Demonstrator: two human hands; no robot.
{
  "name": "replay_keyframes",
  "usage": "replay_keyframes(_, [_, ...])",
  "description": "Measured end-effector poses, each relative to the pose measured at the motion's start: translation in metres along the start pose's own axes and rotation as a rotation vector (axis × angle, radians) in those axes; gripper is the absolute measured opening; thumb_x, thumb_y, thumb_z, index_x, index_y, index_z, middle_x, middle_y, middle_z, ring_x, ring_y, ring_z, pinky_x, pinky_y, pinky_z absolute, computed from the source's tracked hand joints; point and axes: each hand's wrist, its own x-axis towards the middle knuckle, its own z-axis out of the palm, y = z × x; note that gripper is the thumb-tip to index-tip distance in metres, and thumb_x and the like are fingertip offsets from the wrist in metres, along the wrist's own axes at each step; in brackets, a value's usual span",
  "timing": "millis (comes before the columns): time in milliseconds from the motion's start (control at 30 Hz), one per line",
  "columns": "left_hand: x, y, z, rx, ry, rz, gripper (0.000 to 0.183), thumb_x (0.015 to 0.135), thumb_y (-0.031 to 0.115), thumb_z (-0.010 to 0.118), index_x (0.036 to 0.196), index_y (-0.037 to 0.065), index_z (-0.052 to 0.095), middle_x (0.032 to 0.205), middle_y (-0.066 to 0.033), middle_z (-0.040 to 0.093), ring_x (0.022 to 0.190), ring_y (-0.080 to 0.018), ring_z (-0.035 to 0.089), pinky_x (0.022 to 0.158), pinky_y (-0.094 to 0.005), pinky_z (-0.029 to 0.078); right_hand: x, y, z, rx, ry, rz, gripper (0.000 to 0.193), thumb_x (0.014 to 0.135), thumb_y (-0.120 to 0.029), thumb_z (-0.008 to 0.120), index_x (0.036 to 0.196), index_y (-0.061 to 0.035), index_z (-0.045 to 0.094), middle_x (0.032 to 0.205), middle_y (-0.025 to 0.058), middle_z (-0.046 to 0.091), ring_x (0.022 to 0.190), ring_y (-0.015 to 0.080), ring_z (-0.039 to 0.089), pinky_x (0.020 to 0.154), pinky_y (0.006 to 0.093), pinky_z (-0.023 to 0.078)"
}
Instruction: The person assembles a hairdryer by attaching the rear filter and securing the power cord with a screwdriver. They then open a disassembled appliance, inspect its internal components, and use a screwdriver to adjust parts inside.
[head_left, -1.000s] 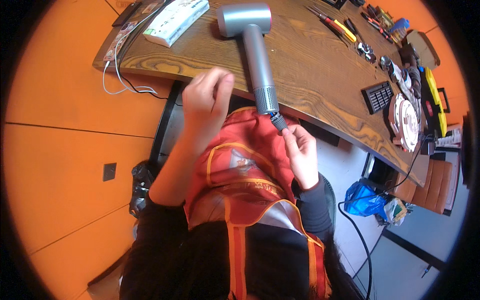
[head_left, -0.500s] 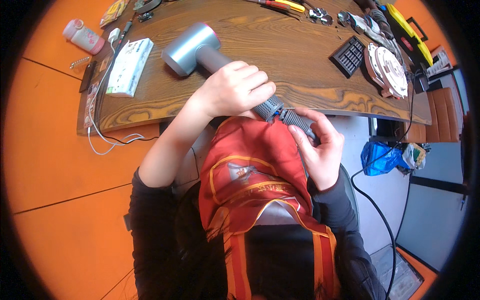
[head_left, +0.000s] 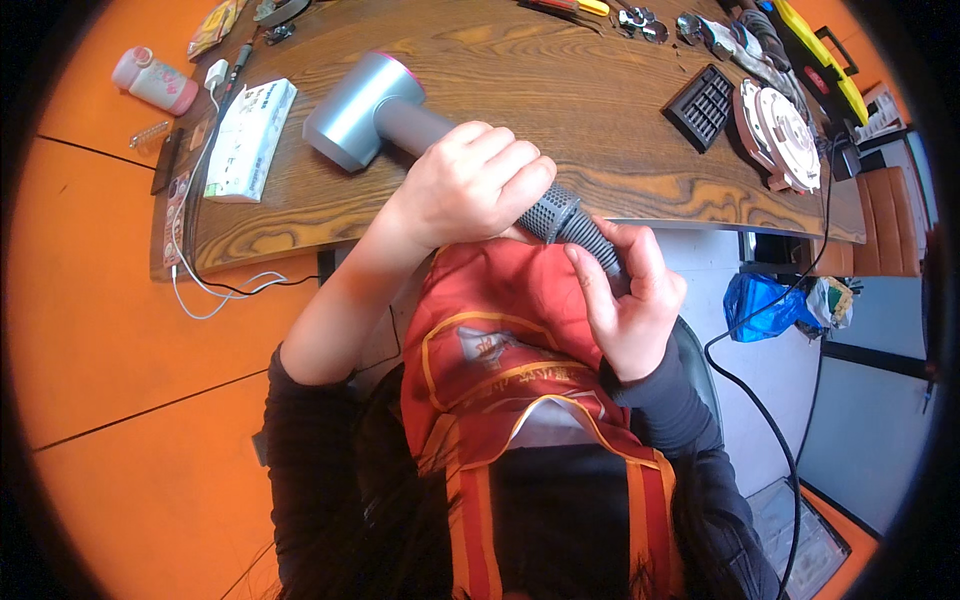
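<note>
A silver-grey hair dryer (head_left: 357,112) points its round head to the far left over the table. My left hand (head_left: 478,185) is wrapped round its dark handle, just above the perforated lower end (head_left: 552,214). Against that end sits a ribbed cylindrical end piece (head_left: 590,242), in line with the handle. My right hand (head_left: 635,295) grips the end piece between thumb and fingers; its lower part is hidden by the hand. Both hands are over the table's front edge, above my red apron (head_left: 520,300).
On the wooden table (head_left: 540,110) lie a tissue pack (head_left: 250,140), a black bit case (head_left: 699,108) and a round white-and-copper part (head_left: 778,135). Screwdrivers (head_left: 570,6) are at the back, a yellow-and-black toolbox (head_left: 820,60) at the far right. A pink-and-white bottle (head_left: 155,80) stands left.
The gap between handle and end piece, where a bit of blue showed, has closed; the end piece now meets the perforated end. The dryer's head has shifted slightly left.
</note>
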Motion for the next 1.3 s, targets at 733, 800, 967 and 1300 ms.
replay_keyframes(733, [0.027,-0.024,-0.02,0.037,0.252,-0.268,0.055,0.06,0.045,0.073,0.088,0.003,0.052,0.076,-0.0103,0.058,0.067,-0.0277,0.06,0.059,-0.0354,0.049,0.025,-0.015,-0.025,-0.166,0.092,-0.292,0.039,0.074,0.0,0.063,0.111,0.0026,0.053,0.1,0.0176,0.057,0.09,0.0295,0.057,0.08,0.0347,0.046])
replay_keyframes(800, [0.03,-0.026,-0.03,0.045,0.344,-0.319,0.054,0.059,0.041,0.078,0.088,0.003,0.053,0.073,-0.0093,0.059,0.064,-0.0266,0.061,0.056,-0.0338,0.048,0.022,-0.017,-0.023,0.034,0.122,-0.43,0.031,0.074,0.005,0.06,0.104,0.0018,0.057,0.093,0.0162,0.061,0.084,0.0295,0.06,0.076,0.036,0.048])
replay_keyframes(967, [0.04,-0.012,-0.05,-0.068,0.568,-0.514,0.052,0.065,0.04,0.078,0.092,0.002,0.055,0.075,-0.0086,0.062,0.067,-0.0216,0.064,0.06,-0.0301,0.05,0.037,-0.02,0.001,1.064,-0.367,0.322,0.07,0.088,-0.013,0.054,0.143,-0.0058,0.011,0.142,0.0194,0.026,0.131,0.0296,0.031,0.106,0.0386,0.028])
replay_keyframes(1300, [0.07,-0.012,-0.058,-0.469,0.86,-0.815,0.034,0.073,0.025,0.074,0.086,0.0,0.055,0.069,-0.0114,0.061,0.065,-0.0165,0.062,0.06,-0.0293,0.048,0.179,-0.078,0.025,0.925,-0.15,-0.586,0.015,0.093,-0.007,0.046,0.093,0.0017,0.058,0.097,0.0126,0.063,0.092,0.0189,0.059,0.085,0.0297,0.046])
